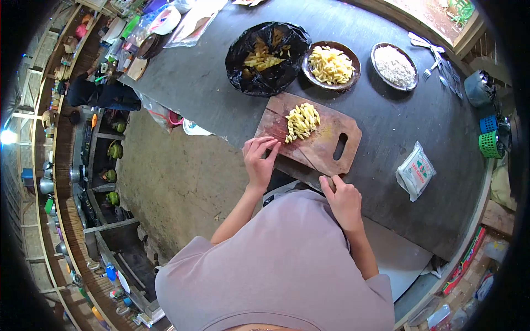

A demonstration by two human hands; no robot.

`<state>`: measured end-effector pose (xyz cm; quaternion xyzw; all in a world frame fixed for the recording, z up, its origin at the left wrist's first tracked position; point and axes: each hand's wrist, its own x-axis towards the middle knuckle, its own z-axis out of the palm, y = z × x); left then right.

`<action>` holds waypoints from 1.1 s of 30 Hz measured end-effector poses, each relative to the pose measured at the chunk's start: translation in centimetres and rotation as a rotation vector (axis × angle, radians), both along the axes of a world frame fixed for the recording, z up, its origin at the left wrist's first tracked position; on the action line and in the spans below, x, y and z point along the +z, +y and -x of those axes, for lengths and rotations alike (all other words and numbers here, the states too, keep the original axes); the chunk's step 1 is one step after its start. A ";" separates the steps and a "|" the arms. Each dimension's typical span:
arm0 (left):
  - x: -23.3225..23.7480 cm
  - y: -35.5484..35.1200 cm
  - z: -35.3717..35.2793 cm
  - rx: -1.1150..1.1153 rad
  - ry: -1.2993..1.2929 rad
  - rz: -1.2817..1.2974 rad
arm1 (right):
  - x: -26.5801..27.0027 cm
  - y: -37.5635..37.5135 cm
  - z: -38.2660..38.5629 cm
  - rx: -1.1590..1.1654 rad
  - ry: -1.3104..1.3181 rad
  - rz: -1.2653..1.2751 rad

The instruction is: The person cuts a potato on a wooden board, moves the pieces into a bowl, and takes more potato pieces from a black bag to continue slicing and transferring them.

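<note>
A wooden cutting board (324,144) with a handle slot lies near the table edge, a pile of pale yellow cut pieces (302,122) on it. My left hand (259,160) is at the board's left corner, its thumb and fingers curled together. Whatever lies between those fingertips is too small to name. Just below the board's near edge, my right hand (343,199) is closed around a narrow brown, handle-like thing, mostly hidden by the fingers. Beyond the board stand a bowl lined with a black plastic bag (240,77) and a brown bowl (358,70) of yellow pieces.
A plate of whitish grainy food (395,67) sits right of the bowls, with forks and spoons (441,65) past it. A white printed packet (415,171) lies on the dark table (381,182). Another person (102,94) is at the far left. Green and blue baskets (488,144) stand at right.
</note>
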<state>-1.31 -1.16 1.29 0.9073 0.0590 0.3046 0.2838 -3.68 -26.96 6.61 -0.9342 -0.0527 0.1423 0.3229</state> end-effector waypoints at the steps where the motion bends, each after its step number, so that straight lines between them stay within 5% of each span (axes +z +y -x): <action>1: 0.1 -0.1 0.0 -0.008 0.013 -0.005 | 0.0 0.2 0.1 0.001 -0.001 -0.012; 15: -0.6 1.1 -1.3 -0.006 -0.022 0.023 | -0.3 0.7 -2.5 -0.007 -0.003 0.083; 24: 0.3 0.2 -2.9 -0.131 0.063 -0.069 | 1.2 -1.3 -3.3 -0.139 0.136 -0.104; 33: 0.9 1.8 -5.6 -0.156 0.106 -0.086 | -1.7 -1.7 -4.4 -0.291 -0.061 0.005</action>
